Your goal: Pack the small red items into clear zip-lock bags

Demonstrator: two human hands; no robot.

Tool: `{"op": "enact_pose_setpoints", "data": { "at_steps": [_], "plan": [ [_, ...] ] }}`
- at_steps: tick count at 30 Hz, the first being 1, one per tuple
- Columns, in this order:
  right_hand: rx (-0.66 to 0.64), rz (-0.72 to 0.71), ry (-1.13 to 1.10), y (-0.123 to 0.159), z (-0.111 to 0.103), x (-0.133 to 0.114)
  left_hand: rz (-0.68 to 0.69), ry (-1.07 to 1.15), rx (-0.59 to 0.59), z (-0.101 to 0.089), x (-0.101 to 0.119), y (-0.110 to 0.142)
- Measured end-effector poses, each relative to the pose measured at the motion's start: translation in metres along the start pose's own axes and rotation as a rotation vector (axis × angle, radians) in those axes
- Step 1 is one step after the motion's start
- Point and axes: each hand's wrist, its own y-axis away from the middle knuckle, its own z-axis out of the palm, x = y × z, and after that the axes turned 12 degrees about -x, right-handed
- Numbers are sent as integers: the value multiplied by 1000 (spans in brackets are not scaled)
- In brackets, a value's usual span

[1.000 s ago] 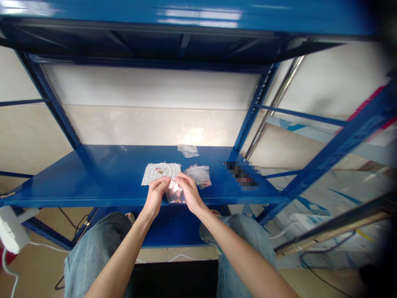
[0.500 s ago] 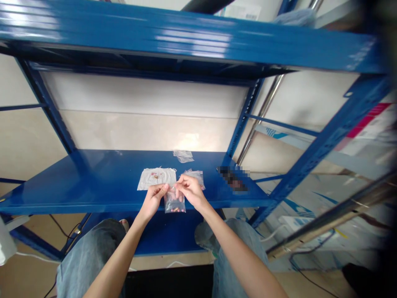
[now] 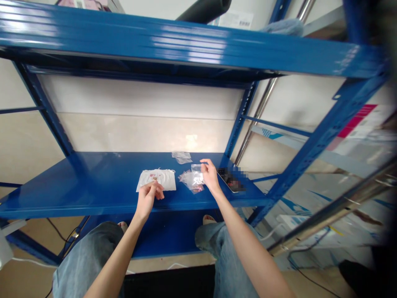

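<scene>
My left hand (image 3: 148, 196) is at the front edge of a white cloth pouch (image 3: 169, 181), its thumb and fingertips loosely curled and holding nothing I can see. Just beyond the fingertips, a small brass-coloured piece (image 3: 155, 178) lies on the pouch, among small reddish marks or bits. Over to the right, my right hand (image 3: 211, 176) hovers with thumb and forefinger apart, beside the right edge of a small clear plastic bag (image 3: 196, 169). That bag rests on other clear bags (image 3: 187, 179) with pinkish contents, too small to make out.
More flat clear bags (image 3: 182, 157) lie farther back on the blue shelf (image 3: 102, 178). A dark phone-like device (image 3: 228, 180), partly pixelated, is right of my right hand. An upper blue beam (image 3: 124, 41) crosses overhead, and a blue post (image 3: 310, 145) stands at the right.
The clear bag that both hands held at the shelf's front edge now lies on the bag pile. My right hand has moved right and off it, my left hand to the pouch.
</scene>
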Motion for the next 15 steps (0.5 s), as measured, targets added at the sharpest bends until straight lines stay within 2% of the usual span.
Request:
{"op": "enact_pose_setpoints", "data": {
  "at_steps": [2,4,7,9,12,15],
  "plan": [
    [-54,33,172,-7,2,4,14,-108,49,-5,5,1],
    [-42,35,337,-10,5,1,25,-182,124,-13,9,1],
    [60,-27,535,-7,15,-15,18,-196,264,-28,11,-1],
    [57,-104,592,-1,29,-32,3,-165,339,-35,9,-3],
    [-96,-275,589,12,57,-56,-16,-124,378,-39,6,-5],
    [-196,-339,560,19,82,-67,-36,-157,341,-36,6,-4]
  ]
}}
